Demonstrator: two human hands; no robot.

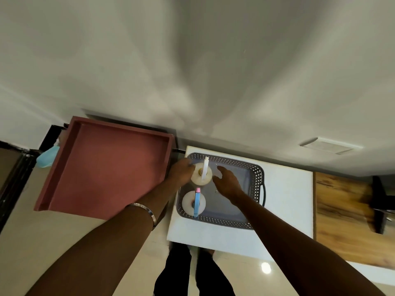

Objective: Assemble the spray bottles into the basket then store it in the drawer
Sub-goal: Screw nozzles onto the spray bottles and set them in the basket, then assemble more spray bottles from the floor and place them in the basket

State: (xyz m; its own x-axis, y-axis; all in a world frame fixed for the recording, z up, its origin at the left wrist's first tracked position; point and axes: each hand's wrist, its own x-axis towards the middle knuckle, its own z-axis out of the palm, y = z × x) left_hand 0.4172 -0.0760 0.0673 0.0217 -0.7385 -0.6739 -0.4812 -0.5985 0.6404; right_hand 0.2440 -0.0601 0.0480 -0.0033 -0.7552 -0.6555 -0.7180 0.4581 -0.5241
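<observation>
A grey perforated basket (259,174) sits on a white tabletop (288,201). Two white spray bottles stand upright in its left half. The far one has a white spray head (202,178); the near one has a blue head with a pink tip (189,202). My left hand (181,173) is at the left side of the white-headed bottle, its fingers curled against it. My right hand (227,182) hovers over the basket just right of that bottle, fingers spread and holding nothing. An open pink drawer (106,167) juts out to the left of the table.
A wall rises behind the table and drawer. A wooden surface (342,221) adjoins the white top on the right. A blue face mask (46,159) hangs at the drawer's far left. Shiny tiled floor and my legs (192,274) lie below.
</observation>
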